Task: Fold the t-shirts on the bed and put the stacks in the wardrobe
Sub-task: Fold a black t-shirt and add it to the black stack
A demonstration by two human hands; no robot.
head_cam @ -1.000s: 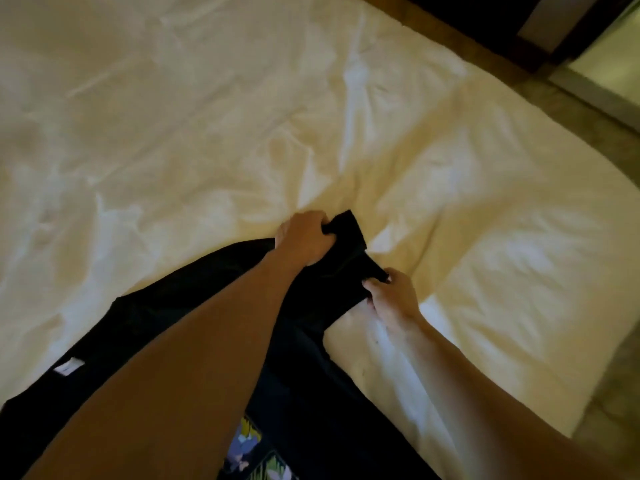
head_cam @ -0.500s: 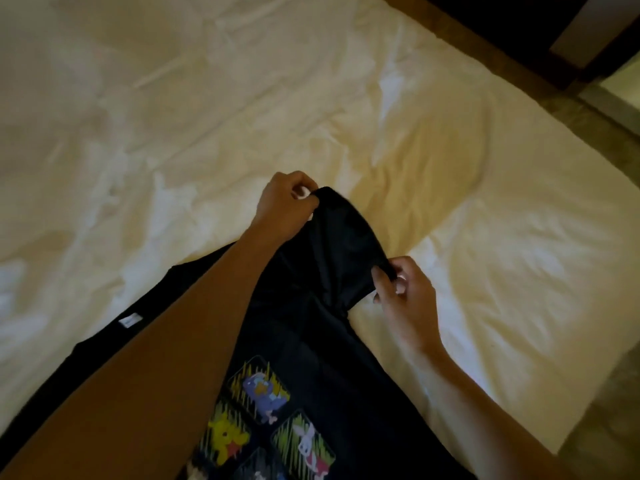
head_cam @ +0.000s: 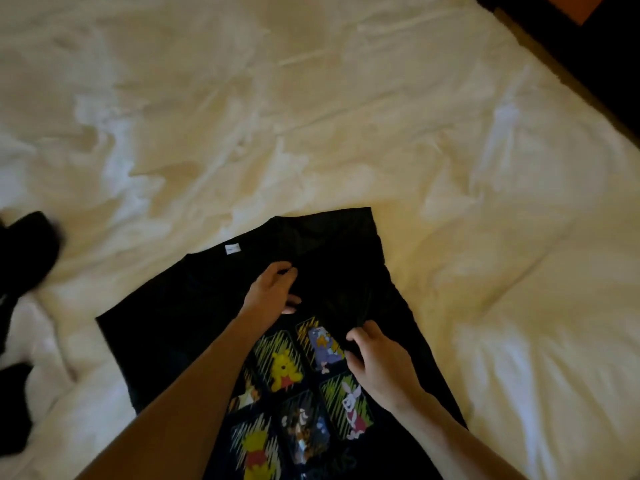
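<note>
A black t-shirt [head_cam: 180,317] with colourful cartoon panels lies face up on the white bed [head_cam: 311,116], its neck label toward the far side. The right sleeve is folded inward over the chest. My left hand [head_cam: 273,292] pinches the folded sleeve near the collar. My right hand [head_cam: 377,358] grips the sleeve's lower edge just above the print. Both forearms cross the lower part of the shirt and hide some of it.
Another dark garment [head_cam: 24,258] lies bunched at the left edge of the bed. The bed's right edge meets dark furniture [head_cam: 588,57] at the top right. Wrinkled white sheet stretches beyond the shirt.
Both hands have carried the right sleeve from out on the sheet inward onto the shirt's chest. The view has shifted, showing more of the print and the dark garment at left.
</note>
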